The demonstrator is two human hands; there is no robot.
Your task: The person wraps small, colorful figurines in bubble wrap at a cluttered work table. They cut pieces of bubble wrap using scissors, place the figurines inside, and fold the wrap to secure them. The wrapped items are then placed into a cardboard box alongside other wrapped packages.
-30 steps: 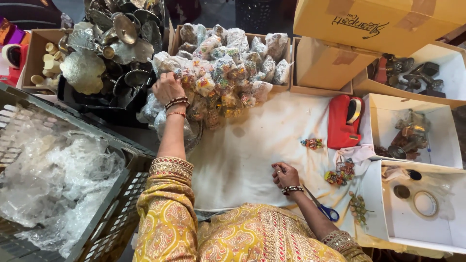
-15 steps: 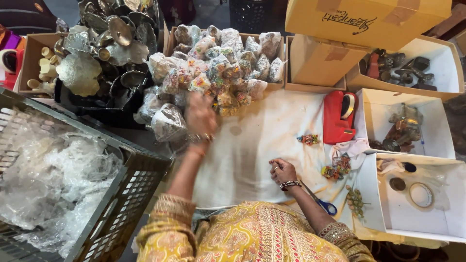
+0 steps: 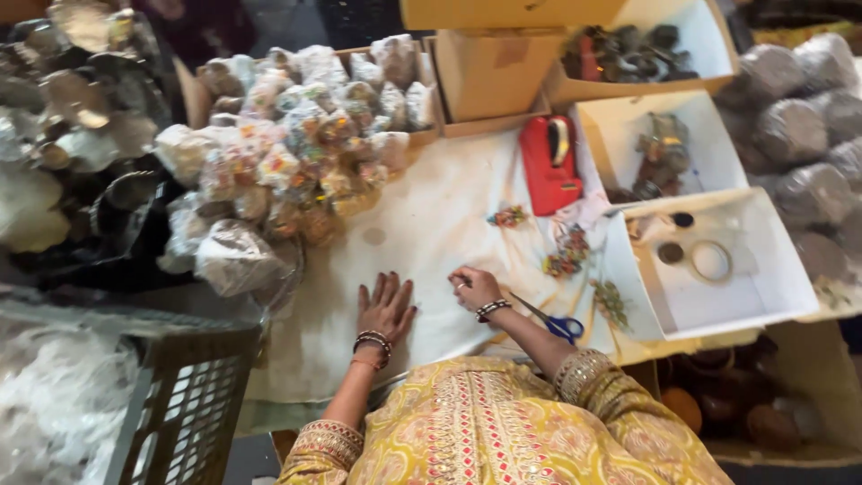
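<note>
Low in the frame's centre, the left hand (image 3: 386, 308) lies flat, grip spread, on the stained white cloth (image 3: 431, 233) covering the table, the right hand (image 3: 473, 287) loosely curled beside it, blue-handled scissors (image 3: 552, 321) just right, wrapped packets (image 3: 296, 153) heaped upper left

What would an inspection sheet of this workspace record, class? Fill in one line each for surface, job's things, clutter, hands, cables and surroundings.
Surface: white, stained cloth covers the table.
Job's things: heap of small plastic-wrapped colourful packets beyond the left hand; blue-handled scissors beside the right wrist.
Clutter: red tape dispenser, small colourful figurines, white open box with tape rolls.
Hands: left hand flat on the cloth, empty; right hand curled, resting on the cloth.
Cables: nothing seen.
Surroundings: grey plastic crate at left, brown cardboard boxes behind, metal dishes far left.
</note>
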